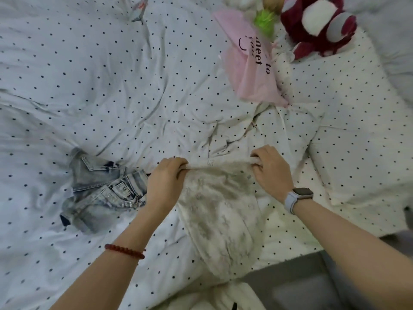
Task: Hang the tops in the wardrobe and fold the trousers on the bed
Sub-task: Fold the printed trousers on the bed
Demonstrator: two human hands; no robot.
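Note:
Pale cream patterned trousers (221, 211) lie on the dotted white duvet (116, 90), waistband away from me, legs running toward the bed's near edge. My left hand (164, 183) grips the left end of the waistband. My right hand (271, 170), with a watch on its wrist, grips the right end. The band is stretched straight between both hands. Crumpled light-blue denim (105, 189) sits just left of my left hand.
A pink bag with black lettering (250, 66) lies at the back right, next to a dark red plush toy (317, 25) and a green tuft (264, 22). A dotted pillow (362, 139) lies to the right. Grey floor (297, 289) shows beyond the bed's near edge.

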